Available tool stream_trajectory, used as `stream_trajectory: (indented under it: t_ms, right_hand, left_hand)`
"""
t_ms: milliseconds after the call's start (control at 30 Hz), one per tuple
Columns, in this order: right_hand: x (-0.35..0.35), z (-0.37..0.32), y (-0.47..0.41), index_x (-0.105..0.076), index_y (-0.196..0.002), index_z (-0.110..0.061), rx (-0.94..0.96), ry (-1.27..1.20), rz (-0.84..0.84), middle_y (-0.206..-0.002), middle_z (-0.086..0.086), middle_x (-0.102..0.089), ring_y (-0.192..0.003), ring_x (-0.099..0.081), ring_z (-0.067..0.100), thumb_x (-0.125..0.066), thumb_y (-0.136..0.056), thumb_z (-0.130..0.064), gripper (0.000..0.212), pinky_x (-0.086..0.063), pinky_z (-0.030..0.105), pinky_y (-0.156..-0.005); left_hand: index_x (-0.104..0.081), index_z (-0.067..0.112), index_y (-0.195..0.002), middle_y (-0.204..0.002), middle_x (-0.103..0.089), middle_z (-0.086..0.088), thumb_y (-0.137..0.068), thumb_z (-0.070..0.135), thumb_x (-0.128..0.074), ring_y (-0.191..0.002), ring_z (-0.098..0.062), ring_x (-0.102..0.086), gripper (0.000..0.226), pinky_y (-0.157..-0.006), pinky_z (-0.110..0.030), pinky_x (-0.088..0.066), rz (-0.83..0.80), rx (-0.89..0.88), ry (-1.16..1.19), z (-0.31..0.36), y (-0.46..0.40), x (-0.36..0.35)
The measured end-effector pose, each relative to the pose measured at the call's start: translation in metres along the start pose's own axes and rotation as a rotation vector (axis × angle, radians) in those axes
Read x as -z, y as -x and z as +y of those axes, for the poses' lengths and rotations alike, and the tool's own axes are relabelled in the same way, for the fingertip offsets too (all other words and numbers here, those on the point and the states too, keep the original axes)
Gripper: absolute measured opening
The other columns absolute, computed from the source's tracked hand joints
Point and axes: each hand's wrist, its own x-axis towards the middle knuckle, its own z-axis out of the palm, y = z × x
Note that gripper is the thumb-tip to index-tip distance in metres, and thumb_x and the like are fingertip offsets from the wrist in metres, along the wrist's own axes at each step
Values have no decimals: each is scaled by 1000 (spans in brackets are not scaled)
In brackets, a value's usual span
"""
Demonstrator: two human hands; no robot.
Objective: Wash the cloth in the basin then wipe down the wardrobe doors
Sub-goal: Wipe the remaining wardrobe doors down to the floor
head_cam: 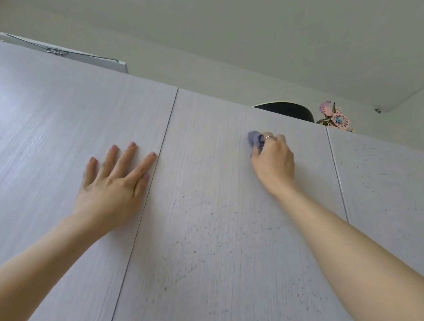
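High on the middle wardrobe door (204, 184), near its top edge, the right hand (273, 159) has its fingers curled round a bunched blue-grey cloth (255, 139) and holds it against the panel; only a small wad of cloth shows, past the knuckles on the hand's left side. One finger of that hand wears a thin ring (268, 137). Bare right forearm runs in from the lower right corner. Left hand (113, 181) lies flat on the left wardrobe door (46, 137), fingers straight and spread, palm on the surface, holding nothing; its index finger lies just beside the dark vertical gap between the left and middle doors. Left forearm enters from the lower left. Door surfaces: pale, wood-grain finish. Middle door carries many small dark specks below the cloth, spread down the panel; the right wardrobe door (390, 183), past a second vertical gap, shows similar specks. On top of the wardrobe, far left: a white flat box (88, 58), edge only visible. Far right on top: a dark rounded object (286, 109), partly hidden, kind cannot be told, and beside it to the right a pink floral decoration (334, 117). Pale ceiling (214, 24) above.
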Motion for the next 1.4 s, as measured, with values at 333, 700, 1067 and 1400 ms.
stream_trajectory:
  t_ms: [333, 700, 1067, 1400]
  right_hand:
    - [-4, -32, 19, -61, -121, -16, 681, -52, -243, -99, 11, -54, -85, -57, 28, -59, -88, -15, 34, -47, 34, -72]
    - [-3, -78, 43, -56, -130, -16, 933, -117, -441, -90, 4, -44, -81, -45, 20, -57, -79, 1, 54, -37, 27, -69]
    - [-25, -102, 11, -46, -137, -22, 445, -104, -213, -116, 8, -43, -113, -42, 26, -48, -89, -8, 51, -38, 32, -89]
    - [13, -73, 65, -48, -135, -31, 817, -34, -475, -100, 1, -43, -96, -48, 19, -51, -84, -6, 57, -39, 29, -68]
  left_hand:
    - [15, 48, -143, -157, 16, 8, -98, 42, -5, -145, -20, 15, 49, -116, -43, 6, 7, -21, -12, -4, -1, -1]
    - [15, 47, -143, -157, 18, 9, -99, 43, -5, -145, -19, 16, 49, -116, -40, 7, 15, -57, -20, -9, 2, 0]
    - [18, 48, -142, -157, 18, 10, -96, 47, 6, -145, -18, 16, 48, -116, -38, 8, 11, -69, -25, -16, 12, -2]
    - [31, 48, -132, -155, 24, 9, -97, 44, 1, -143, -18, 21, 45, -116, -43, 8, -71, -9, -5, -19, 33, -1]
